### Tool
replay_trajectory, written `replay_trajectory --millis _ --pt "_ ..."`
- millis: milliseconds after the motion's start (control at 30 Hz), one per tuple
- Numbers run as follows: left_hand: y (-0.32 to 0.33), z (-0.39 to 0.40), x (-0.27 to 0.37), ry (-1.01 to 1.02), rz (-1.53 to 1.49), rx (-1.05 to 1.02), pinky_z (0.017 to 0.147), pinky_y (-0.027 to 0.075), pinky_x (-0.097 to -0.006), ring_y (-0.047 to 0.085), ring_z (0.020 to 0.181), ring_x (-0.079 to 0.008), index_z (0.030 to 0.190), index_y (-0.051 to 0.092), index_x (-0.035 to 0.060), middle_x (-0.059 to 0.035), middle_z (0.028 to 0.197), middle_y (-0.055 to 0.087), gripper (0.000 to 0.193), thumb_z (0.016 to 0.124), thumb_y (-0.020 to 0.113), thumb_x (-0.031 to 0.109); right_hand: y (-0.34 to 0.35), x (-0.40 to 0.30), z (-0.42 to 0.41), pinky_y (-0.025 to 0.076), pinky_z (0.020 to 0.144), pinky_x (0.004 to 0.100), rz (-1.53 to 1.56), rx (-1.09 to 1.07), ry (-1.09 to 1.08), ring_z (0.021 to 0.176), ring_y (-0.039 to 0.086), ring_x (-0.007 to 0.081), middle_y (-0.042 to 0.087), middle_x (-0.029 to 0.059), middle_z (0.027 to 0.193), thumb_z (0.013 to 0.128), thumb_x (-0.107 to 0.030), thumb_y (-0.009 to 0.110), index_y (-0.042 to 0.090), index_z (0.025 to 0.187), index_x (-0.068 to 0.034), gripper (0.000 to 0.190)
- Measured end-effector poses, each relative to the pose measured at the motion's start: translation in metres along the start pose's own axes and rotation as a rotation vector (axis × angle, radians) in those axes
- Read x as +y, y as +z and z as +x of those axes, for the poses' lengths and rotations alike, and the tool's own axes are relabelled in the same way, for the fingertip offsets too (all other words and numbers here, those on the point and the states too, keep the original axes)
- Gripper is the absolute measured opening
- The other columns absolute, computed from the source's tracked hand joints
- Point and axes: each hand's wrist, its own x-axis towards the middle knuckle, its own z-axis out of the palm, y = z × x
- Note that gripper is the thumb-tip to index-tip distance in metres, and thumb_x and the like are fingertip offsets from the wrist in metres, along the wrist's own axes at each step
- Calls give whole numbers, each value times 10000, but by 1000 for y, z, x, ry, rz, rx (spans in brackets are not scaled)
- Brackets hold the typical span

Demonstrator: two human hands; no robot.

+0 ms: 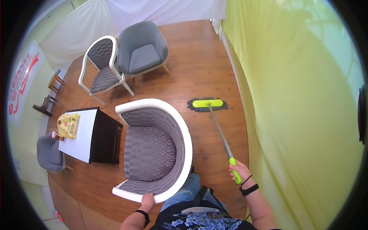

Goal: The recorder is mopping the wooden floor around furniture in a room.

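My right hand point(242, 170) grips the green handle end of a dust mop point(220, 126). Its metal pole runs forward to a lime-green head with a dark grey fringed pad point(207, 104), which rests on the wood floor. With my left hand point(147, 200) I hold the white rim of a rounded armchair point(149, 152), upholstered in grey patterned fabric. The chair stands just in front of me, to the left of the mop pole. The fingers of my left hand curl over the rim and are partly hidden.
A dark table with a white top point(82, 146) carries a yellow plastic bag point(68, 125) and a small bottle point(57, 136). Beyond stand a white-framed chair point(105, 67) and a grey armchair point(143, 49). A yellow curtain point(287, 115) hangs along the right side.
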Motion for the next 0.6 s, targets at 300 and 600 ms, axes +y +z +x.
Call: replay_trajectory --millis 300,600 --pt "10 -19 -12 -35 -9 -5 767 365 -328 463 875 -269 860 461 36 -144 887 488 245 623 507 73 -20 -21 5 345 359 201 -8 -6 3 479 434 91 447 15 648 728 -103 507 403 1006 -127 298" --pt "46 -49 -35 -91 -11 -27 820 327 -321 413 951 -266 868 442 36 -128 944 455 328 577 580 101 -29 -36 27 346 367 184 4 63 -1 500 442 91 457 34 684 747 -131 490 411 1040 -113 304"
